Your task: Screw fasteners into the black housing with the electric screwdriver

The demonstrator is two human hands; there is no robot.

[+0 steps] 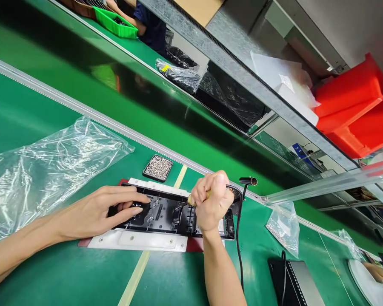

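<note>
A long black plastic housing (159, 212), its inner side facing up, lies in a white fixture (137, 240) on the green bench. My left hand (111, 208) rests at the housing's left end, fingers stretched out over a dark part and thumb apart. My right hand (212, 199) is wrapped round the yellowish handle of a corded soldering iron (189, 200). Its thin metal shaft slants down and left into the middle of the housing; the very tip is hard to make out. A black cord (239, 229) loops from behind the hand and runs down the bench.
Behind the fixture sits a small black tray of metal bits (158, 168). A clear plastic bag (57, 157) covers the left bench. A black tube (249, 181), a small bag (284, 227) and a dark device (293, 280) stand rightward. A metal shelf holds red bins (351, 106); another person works beyond.
</note>
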